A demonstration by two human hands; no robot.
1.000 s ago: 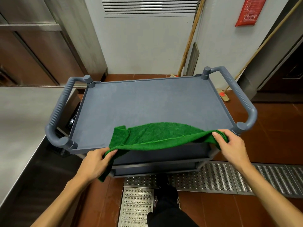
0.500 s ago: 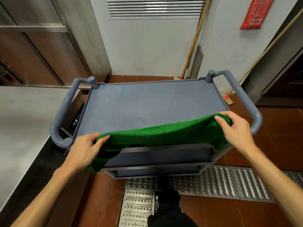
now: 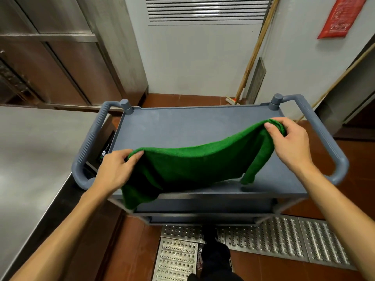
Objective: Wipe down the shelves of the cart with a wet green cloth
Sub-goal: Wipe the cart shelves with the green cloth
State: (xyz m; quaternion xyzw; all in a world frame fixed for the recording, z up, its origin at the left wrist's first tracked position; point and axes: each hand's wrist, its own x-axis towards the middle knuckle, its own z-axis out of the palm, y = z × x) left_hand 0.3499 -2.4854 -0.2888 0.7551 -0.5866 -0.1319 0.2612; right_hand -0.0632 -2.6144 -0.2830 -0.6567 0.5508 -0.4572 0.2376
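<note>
A grey plastic cart [image 3: 182, 126] with a flat top shelf and a looped handle at each end stands in front of me. Lower shelves show under its near edge. The green cloth [image 3: 194, 163] hangs stretched between both hands above the top shelf. My left hand [image 3: 115, 169] pinches its left corner near the shelf's near-left part. My right hand [image 3: 290, 142] holds the right corner higher, toward the far right. The cloth sags in the middle; its lower left end drapes over the cart's near edge and a right flap touches the shelf.
A steel counter [image 3: 30, 159] runs along the left, close against the cart's left handle [image 3: 89, 147]. Wooden broom handles [image 3: 253, 51] lean on the wall behind the cart. Perforated metal floor grates [image 3: 280, 236] lie under the cart's near side, beside my dark shoe [image 3: 213, 252].
Both hands have lifted the cloth and carried it farther over the top shelf. The right hand rose higher and away from me, spreading the cloth.
</note>
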